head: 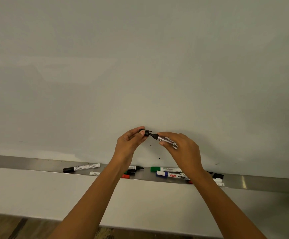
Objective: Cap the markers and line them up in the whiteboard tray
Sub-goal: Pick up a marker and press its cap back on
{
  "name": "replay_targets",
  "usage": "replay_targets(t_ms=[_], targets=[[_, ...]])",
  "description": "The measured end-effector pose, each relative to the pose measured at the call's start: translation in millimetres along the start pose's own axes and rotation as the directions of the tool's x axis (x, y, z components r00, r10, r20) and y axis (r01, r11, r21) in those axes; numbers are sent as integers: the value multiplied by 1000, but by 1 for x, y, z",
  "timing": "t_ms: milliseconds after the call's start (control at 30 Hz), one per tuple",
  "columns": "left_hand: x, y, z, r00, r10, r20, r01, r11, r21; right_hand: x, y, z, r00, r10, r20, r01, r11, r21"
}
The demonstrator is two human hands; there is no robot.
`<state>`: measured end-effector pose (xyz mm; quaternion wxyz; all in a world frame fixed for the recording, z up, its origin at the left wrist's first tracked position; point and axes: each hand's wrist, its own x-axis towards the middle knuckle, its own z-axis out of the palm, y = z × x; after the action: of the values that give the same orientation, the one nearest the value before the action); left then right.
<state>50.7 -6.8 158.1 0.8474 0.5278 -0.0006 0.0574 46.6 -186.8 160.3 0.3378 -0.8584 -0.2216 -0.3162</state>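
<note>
Marker (166, 140): black-inked, white barrel, held in front of the whiteboard (140, 66), above the tray (28, 163); nib bare and pointing left.
Marker axis: runs from lower right, butt end in the palm, up and left to the nib.
Cap (146, 132): black, just left of the nib, open mouth turned toward it; nib sits at the mouth, not yet seated by the look of it.
Key relation: cap and nib lie nearly on one line, almost touching; closing them calls for a short push together along the barrel's axis.
Right hand (181, 149): closed round the marker barrel, thumb and fingers pinching near the nib end.
Left hand (129, 144): closed on the cap, pinched between thumb and fingertips.
Nearer hand: each holds its own part; neither is free.
Tray contents, left: a capped black marker (80, 168) lying slanted; beside it a white barrel (94, 173) partly hidden by the left forearm.
Tray contents, middle: an uncapped black marker (137, 168), with red (126, 176) and green-and-black pieces beneath it; cap or marker, cannot tell.
Tray contents, right: a green marker (164, 169) and a blue marker (171, 175), both capped, lying roughly lengthwise; further black and white pieces (218, 177) beyond the right forearm.
Tray order: scattered, overlapping, not lined up.
Task stage: capping under way; lining up not begun, as judged from the tray.
</note>
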Motion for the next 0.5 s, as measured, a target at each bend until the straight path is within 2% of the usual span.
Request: replay_targets(t_ms=[233,300,367,500], targets=[[1,0,4,999,4,49,-7,997,78,3,-1,2,985,-151,-79,137,976,-169],[2,2,2,999,17,46,-23,991,132,2,-2,3,985,-153,-78,139,977,-160],[3,3,3,998,28,57,-38,983,179,1,-3,3,994,-88,-59,83,993,-82],[6,7,6,994,38,104,-61,973,225,6,-7,2,985,172,34,-175,979,108]])
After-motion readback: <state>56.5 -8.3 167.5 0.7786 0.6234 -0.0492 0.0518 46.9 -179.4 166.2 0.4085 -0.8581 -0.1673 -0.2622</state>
